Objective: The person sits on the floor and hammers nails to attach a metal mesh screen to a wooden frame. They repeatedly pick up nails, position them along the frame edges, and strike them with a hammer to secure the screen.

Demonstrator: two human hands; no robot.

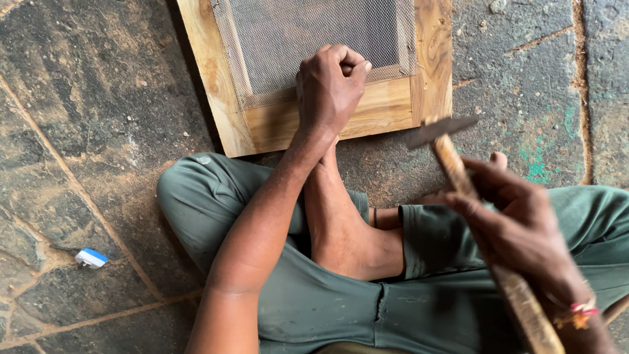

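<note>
- The person sits cross-legged on a stone floor (98, 131), and a wooden frame (400, 108) with wire mesh (314, 33) stretched across it lies flat just ahead of the knees.
- The left hand (331, 85) rests on the frame's near rail, fingers curled in tight with thumb and forefinger pinched together at the mesh edge; whatever small thing it pinches is too small to make out.
- The right hand (517, 229) is wrapped closed around the wooden handle of a hammer (458, 170), raised above the right knee.
- The hammer's long axis runs from the lower right up toward the frame, its dark metal head (439, 131) hanging off to the right of the pinching fingers and nearer the person, apart from the wood.
- The left hand is the one on the frame; the hammer head is near its lower right corner but not touching.
- No containers are in view; a small white and blue object (92, 257) lies well apart on the floor to the left.
</note>
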